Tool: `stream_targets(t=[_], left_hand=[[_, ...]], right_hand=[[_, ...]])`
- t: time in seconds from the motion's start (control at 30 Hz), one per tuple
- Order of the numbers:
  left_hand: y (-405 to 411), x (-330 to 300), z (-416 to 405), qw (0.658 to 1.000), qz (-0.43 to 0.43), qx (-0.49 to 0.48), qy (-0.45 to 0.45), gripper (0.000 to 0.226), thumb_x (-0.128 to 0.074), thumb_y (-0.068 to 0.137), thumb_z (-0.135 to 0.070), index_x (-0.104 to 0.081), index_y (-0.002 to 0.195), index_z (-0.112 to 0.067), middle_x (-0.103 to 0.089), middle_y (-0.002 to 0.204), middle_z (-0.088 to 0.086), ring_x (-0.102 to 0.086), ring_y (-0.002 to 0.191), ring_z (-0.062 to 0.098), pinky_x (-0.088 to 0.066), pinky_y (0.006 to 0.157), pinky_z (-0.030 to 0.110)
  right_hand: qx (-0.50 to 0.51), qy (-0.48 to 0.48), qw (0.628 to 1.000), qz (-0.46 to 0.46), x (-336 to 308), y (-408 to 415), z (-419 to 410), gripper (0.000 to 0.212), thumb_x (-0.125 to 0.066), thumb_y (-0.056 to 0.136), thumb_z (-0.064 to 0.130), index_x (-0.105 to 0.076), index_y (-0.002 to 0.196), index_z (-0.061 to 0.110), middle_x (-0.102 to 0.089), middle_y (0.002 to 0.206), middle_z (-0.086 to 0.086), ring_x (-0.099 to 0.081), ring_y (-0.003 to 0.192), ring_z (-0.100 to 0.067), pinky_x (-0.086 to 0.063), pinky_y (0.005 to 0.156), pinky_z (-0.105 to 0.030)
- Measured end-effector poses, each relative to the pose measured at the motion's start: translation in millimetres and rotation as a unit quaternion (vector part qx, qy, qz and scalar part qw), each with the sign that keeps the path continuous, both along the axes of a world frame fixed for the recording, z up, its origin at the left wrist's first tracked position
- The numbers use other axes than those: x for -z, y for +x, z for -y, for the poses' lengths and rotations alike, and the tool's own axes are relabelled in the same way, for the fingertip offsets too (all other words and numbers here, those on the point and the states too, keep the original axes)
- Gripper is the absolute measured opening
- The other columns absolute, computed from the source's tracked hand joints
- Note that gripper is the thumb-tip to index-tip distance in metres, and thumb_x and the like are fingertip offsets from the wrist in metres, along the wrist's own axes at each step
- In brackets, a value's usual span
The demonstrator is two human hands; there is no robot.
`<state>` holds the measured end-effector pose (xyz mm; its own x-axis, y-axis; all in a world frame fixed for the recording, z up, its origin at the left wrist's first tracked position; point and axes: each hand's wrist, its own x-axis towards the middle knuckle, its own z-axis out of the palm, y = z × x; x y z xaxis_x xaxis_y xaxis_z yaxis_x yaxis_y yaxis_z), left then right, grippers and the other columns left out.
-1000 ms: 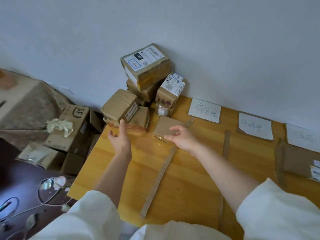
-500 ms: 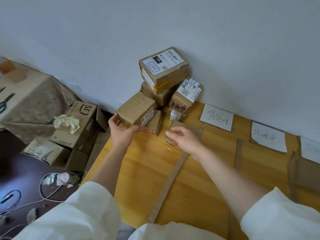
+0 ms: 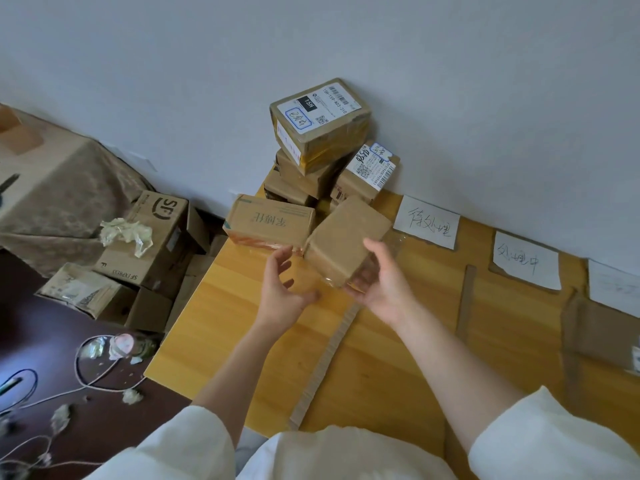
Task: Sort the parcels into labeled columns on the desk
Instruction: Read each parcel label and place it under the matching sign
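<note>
A plain brown parcel (image 3: 346, 240) is lifted off the wooden desk (image 3: 221, 327), tilted, and my right hand (image 3: 379, 282) grips its lower right end with fingers curled round it. My left hand (image 3: 282, 292) hovers just left of it, fingers spread and loosely bent, holding nothing. Behind, a pile of parcels leans on the wall: a labelled box (image 3: 320, 123) on top, a smaller labelled one (image 3: 367, 174) to its right, and a printed flat box (image 3: 270, 221) at the front left. Paper column labels (image 3: 427, 221) (image 3: 524, 261) lie along the wall.
Cardboard strips (image 3: 329, 355) (image 3: 465, 299) divide the desk into columns. A flat cardboard piece (image 3: 599, 330) lies at the far right. Left of the desk, SF boxes (image 3: 152, 237) with crumpled paper stand on the floor, beside cables (image 3: 86, 372) on a dark surface.
My right hand has picked the brown parcel up off the desk and tilted it. My left hand has let go of the printed box and moved right toward the parcel.
</note>
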<state>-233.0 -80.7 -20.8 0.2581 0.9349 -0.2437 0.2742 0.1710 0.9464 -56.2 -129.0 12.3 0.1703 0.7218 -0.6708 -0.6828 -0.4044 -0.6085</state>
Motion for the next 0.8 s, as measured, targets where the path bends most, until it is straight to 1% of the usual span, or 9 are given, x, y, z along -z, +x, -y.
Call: stream_targets(t=[0.1,0.17,0.23,0.33,0.47,0.53,0.63,0.7,0.8], left_hand=[[4.6,9.6,5.1,0.998,-0.055,-0.024,-0.037,0.068,-0.081,0.073,-0.007,-0.044,0.126,-0.027,-0.049,0.128,-0.010,-0.047,0.121,0.015,-0.043,0.095,0.033],[6.8,17.8,8.8,0.992,-0.110,-0.019,-0.065,0.061,-0.077,0.079,-0.017,-0.046,0.132,-0.022,-0.050,0.133,-0.005,-0.047,0.126,0.019,-0.042,0.091,0.031],[9.4,25.4,13.9,0.981,-0.164,0.014,-0.104,0.060,-0.072,0.084,-0.026,-0.044,0.137,-0.021,-0.047,0.140,0.001,-0.045,0.129,0.022,-0.042,0.088,0.031],[12.1,37.3,21.4,0.959,-0.225,0.070,-0.156,0.063,-0.068,0.086,-0.032,-0.041,0.141,-0.020,-0.047,0.142,0.005,-0.050,0.123,0.026,-0.044,0.084,0.031],[10.7,50.8,28.6,0.934,-0.271,0.116,-0.202,0.071,-0.070,0.080,-0.040,-0.040,0.143,-0.022,-0.049,0.141,0.009,-0.050,0.124,0.031,-0.045,0.101,0.041],[9.7,55.2,29.5,0.931,-0.281,0.123,-0.200,0.073,-0.070,0.078,-0.043,-0.042,0.142,-0.023,-0.048,0.141,0.010,-0.048,0.125,0.033,-0.043,0.103,0.045],[9.9,56.2,29.0,0.931,-0.280,0.122,-0.201,0.072,-0.070,0.079,-0.041,-0.042,0.142,-0.022,-0.047,0.143,0.010,-0.046,0.128,0.033,-0.042,0.104,0.046],[11.0,57.1,28.9,0.930,-0.284,0.117,-0.200,0.070,-0.070,0.080,-0.040,-0.043,0.142,-0.021,-0.047,0.144,0.010,-0.045,0.129,0.032,-0.042,0.105,0.044],[13.2,58.9,29.5,0.930,-0.289,0.114,-0.195,0.068,-0.070,0.081,-0.039,-0.044,0.141,-0.022,-0.048,0.142,0.009,-0.047,0.127,0.032,-0.042,0.104,0.043]], right_hand=[[0.068,0.040,0.990,-0.113,-4.9,10.8,23.6,0.040,-0.057,0.091,0.037,-0.057,0.127,0.021,-0.061,0.123,-0.016,-0.057,0.113,-0.033,-0.051,0.091,-0.046],[0.091,0.061,0.976,-0.188,-5.3,13.6,36.7,0.044,-0.057,0.089,0.038,-0.061,0.127,0.017,-0.062,0.123,-0.017,-0.055,0.116,-0.036,-0.045,0.100,-0.048],[0.086,0.081,0.963,-0.241,-6.1,15.7,46.0,0.048,-0.057,0.087,0.041,-0.064,0.126,0.014,-0.063,0.122,-0.018,-0.056,0.114,-0.037,-0.044,0.100,-0.048],[0.074,0.091,0.962,-0.247,-6.4,19.3,56.0,0.053,-0.055,0.086,0.044,-0.063,0.127,0.011,-0.060,0.124,-0.020,-0.058,0.109,-0.037,-0.047,0.093,-0.048],[0.079,0.094,0.963,-0.238,-6.0,23.7,67.1,0.050,-0.059,0.085,0.039,-0.063,0.126,0.011,-0.062,0.124,-0.018,-0.058,0.111,-0.036,-0.048,0.093,-0.049],[0.066,0.108,0.981,-0.145,-6.6,24.6,69.6,0.048,-0.065,0.081,0.034,-0.063,0.124,0.013,-0.065,0.117,-0.013,-0.056,0.112,-0.032,-0.049,0.096,-0.050],[-0.006,0.083,0.988,0.132,-17.5,23.1,72.1,0.056,-0.077,0.070,0.037,-0.064,0.122,0.021,-0.072,0.111,0.002,-0.062,0.111,-0.018,-0.054,0.091,-0.036],[-0.036,0.069,0.946,0.314,-23.1,24.4,75.5,0.060,-0.082,0.073,0.032,-0.058,0.128,0.032,-0.069,0.117,0.012,-0.062,0.111,-0.006,-0.054,0.086,-0.025],[-0.027,0.112,0.882,0.457,-23.4,31.7,82.2,0.076,-0.085,0.070,0.030,-0.044,0.134,0.041,-0.055,0.130,0.012,-0.054,0.120,-0.005,-0.054,0.088,-0.024]])
